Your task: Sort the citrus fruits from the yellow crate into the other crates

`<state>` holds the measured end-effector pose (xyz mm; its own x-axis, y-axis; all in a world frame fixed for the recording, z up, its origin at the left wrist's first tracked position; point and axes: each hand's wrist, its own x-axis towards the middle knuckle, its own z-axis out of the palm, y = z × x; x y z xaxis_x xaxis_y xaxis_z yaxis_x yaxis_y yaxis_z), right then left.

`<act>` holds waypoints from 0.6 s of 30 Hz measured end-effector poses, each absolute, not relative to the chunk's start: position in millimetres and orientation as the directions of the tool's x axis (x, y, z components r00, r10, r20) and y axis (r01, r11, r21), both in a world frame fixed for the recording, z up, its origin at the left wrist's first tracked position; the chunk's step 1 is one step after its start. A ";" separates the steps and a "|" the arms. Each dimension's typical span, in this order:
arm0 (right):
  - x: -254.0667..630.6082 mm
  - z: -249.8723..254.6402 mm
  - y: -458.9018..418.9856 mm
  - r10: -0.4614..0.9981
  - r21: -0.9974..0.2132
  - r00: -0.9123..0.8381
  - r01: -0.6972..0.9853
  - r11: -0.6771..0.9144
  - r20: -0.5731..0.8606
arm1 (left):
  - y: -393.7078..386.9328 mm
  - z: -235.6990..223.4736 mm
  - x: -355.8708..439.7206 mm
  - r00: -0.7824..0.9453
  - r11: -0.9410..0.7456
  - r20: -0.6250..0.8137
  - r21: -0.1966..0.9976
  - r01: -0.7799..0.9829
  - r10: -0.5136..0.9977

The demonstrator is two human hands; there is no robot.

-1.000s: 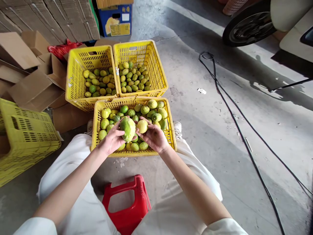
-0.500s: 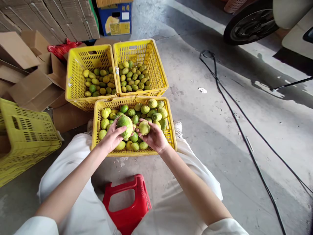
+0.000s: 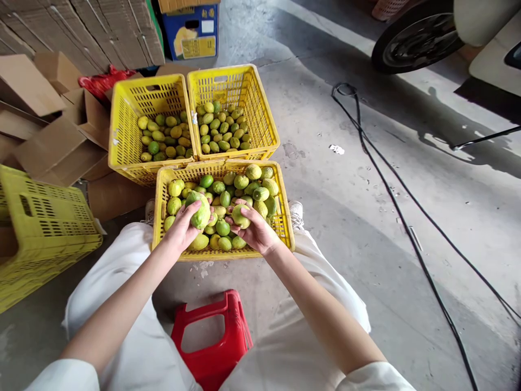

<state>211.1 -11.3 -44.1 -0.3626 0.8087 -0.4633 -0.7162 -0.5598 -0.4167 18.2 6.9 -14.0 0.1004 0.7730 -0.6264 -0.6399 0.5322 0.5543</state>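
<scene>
Over the near yellow crate (image 3: 163,252), full of green and yellow lemons, both of my hands hold fruit. My left hand (image 3: 185,225) is closed round a large, bumpy green-yellow lemon (image 3: 200,212). A smaller yellow-green lemon (image 3: 240,216) sits in my right hand (image 3: 259,231), with the thumb over it and the fingers partly hidden behind. A narrow gap separates the two hands, and loose lemons (image 3: 222,228) show between and below them.
Behind stand two more yellow crates, a left one (image 3: 116,130) and a right one (image 3: 264,108), partly filled with smaller lemons. Another yellow crate (image 3: 61,217) and cardboard boxes (image 3: 49,146) are at left. A red stool (image 3: 220,353) is below; a black cable (image 3: 401,214) crosses the floor.
My left hand has moved slightly left with the large lemon, which has turned in the grip. The gap between my hands has widened; the right hand has barely moved, its lemon slightly turned.
</scene>
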 end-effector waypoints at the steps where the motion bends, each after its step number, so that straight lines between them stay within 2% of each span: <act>1: 210.9 -44.2 -11.6 0.815 -0.427 -0.363 -0.714 -0.554 -0.451 | 7.2 -13.8 18.7 0.093 0.537 -0.643 0.542 -0.646 0.761; 5: 211.4 -45.4 -10.8 0.827 -0.468 -0.350 -0.696 -0.544 -0.440 | 7.6 -9.0 20.0 0.076 0.568 -0.709 0.491 -0.660 0.701; 10: 213.2 -45.9 -7.6 0.814 -0.420 -0.378 -0.715 -0.559 -0.441 | 6.1 0.2 21.9 0.126 0.584 -0.745 0.392 -0.711 0.655; 14: 212.4 -45.2 -6.8 0.810 -0.419 -0.362 -0.716 -0.559 -0.462 | 5.4 0.8 22.9 0.156 0.587 -0.704 0.424 -0.690 0.693; 18: 210.9 -42.2 -8.8 0.797 -0.429 -0.337 -0.703 -0.568 -0.502 | 4.2 -5.4 21.1 0.108 0.594 -0.718 0.472 -0.652 0.688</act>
